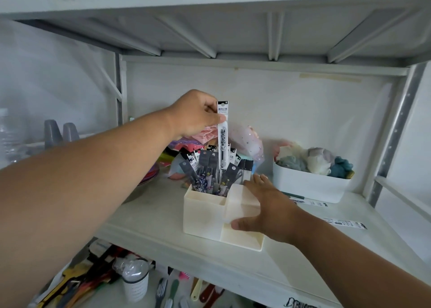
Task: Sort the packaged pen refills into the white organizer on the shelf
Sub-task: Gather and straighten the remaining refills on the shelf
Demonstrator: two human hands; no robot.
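My left hand (198, 114) is up above the white organizer (210, 214), fingers curled, pinching a packaged pen refill (222, 135) near its top end between thumb and fingertips. The pack hangs upright, a narrow white strip with dark print, and its lower end dips in among the other refill packs (210, 172) that stand bunched and fanned out in the organizer's back compartment. I cannot tell whether its tip touches anything down there.

My right hand (268, 205) is spread wide over the organizer's right side, fingers straight along the top of the raised block, thumb pressed against the front face. It steadies the box and grips nothing.

The organizer sits on the white shelf (144, 228), near the front edge, with a low open tray section at its front right. To its right, two more refill packs (345, 223) lie flat on the shelf, one just behind my right wrist and one nearer the shelf edge. Behind those stands a white tub (307, 186) holding soft grey, white and teal bundles. Behind the organizer I see a heap of pink and clear bags (245, 139), and some coloured plates (149, 174) on the left, partly hidden by my forearm.

On the shelf below there are brushes and a clear cup (135, 282), all rather blurred.
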